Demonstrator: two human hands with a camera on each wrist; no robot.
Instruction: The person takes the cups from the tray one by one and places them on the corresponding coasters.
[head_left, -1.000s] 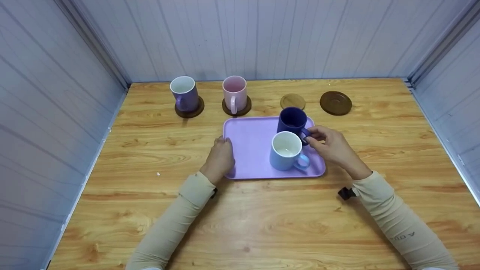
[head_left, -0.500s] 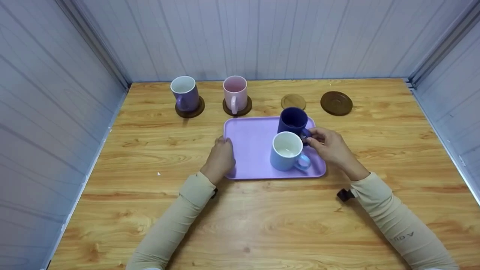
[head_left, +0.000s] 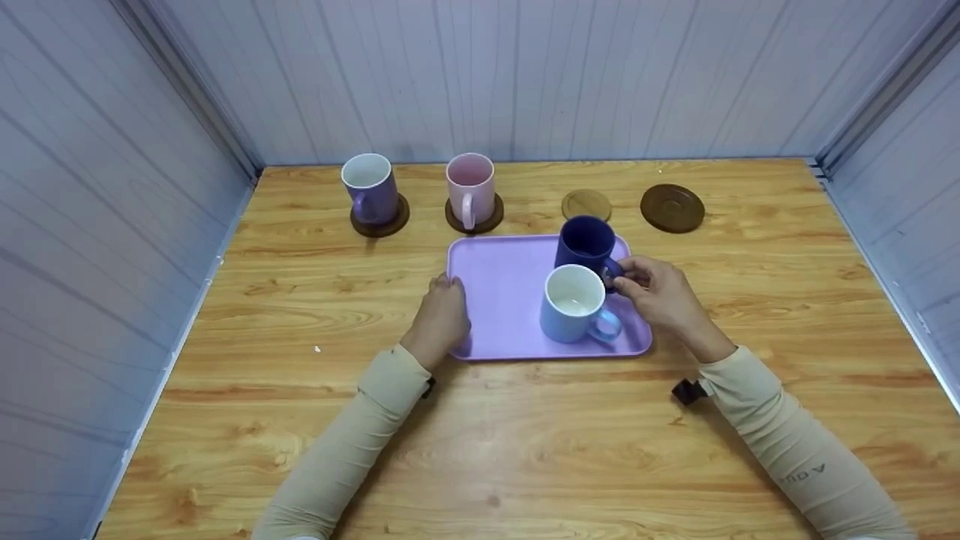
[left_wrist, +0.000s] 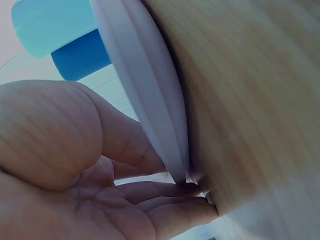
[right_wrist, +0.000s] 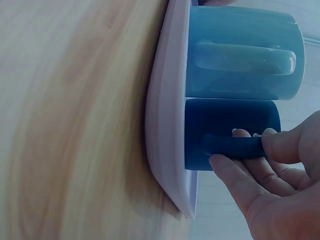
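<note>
A purple rectangular tray (head_left: 499,296) lies on the wooden table, carrying two mugs on its right half. My left hand (head_left: 441,316) grips the tray's left edge; in the left wrist view the thumb and fingertips (left_wrist: 175,212) meet at the rim. At the tray's back right stands a navy mug (head_left: 586,240), and my right hand (head_left: 660,294) pinches its handle (right_wrist: 235,146) between thumb and fingers. Just in front of it, a light blue mug (head_left: 566,322) with a white inside stands upright, hiding the navy mug's lower part in the head view.
Behind the tray, a violet mug (head_left: 375,196) and a pink mug (head_left: 480,191) each stand on a dark round coaster. To their right lie a light wooden coaster (head_left: 586,204) and a dark brown coaster (head_left: 673,208). Pale panels (head_left: 480,82) wall the table's back and sides.
My right wrist and forearm have shifted very slightly to the left. Both hands keep their holds, and the tray and mugs stay in place.
</note>
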